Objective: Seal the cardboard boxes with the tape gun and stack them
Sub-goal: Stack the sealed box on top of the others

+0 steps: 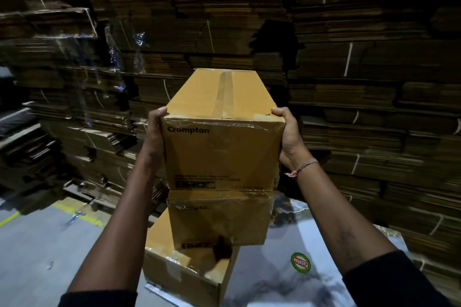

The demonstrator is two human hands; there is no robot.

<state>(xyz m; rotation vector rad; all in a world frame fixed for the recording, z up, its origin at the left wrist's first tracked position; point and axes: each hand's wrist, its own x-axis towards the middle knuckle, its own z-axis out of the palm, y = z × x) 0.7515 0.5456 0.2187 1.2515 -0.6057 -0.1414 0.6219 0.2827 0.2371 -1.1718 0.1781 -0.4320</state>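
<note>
A wall of flattened cardboard bundles (pixel 349 70), strapped with pale bands, fills the whole view ahead of me, dark and stacked well above my head. Low on the left lies the grey floor (pixel 37 244) with a yellow line (pixel 74 212) painted across it. Below my arms on the right is a glossy marbled surface (pixel 287 281) carrying a round green and red sticker (pixel 300 262).

On that surface stands my pile. The bottom box (pixel 184 274) lies slightly askew, its near corner toward me. The middle box (pixel 219 222) sits on it, with part of a printed brand name showing on its face. The top box (pixel 222 152) rests on the middle one, marked "Crompton" on the near end, and a strip of clear tape (pixel 224 92) runs along the seam of its lid and folds over the near edge.

My left hand (pixel 154 132) grips the top box at its upper left corner, thumb on the lid edge, fingers curled down the side. My right hand (pixel 287 132) grips the opposite corner the same way. A pink thread band (pixel 303 166) circles my right wrist.
</note>
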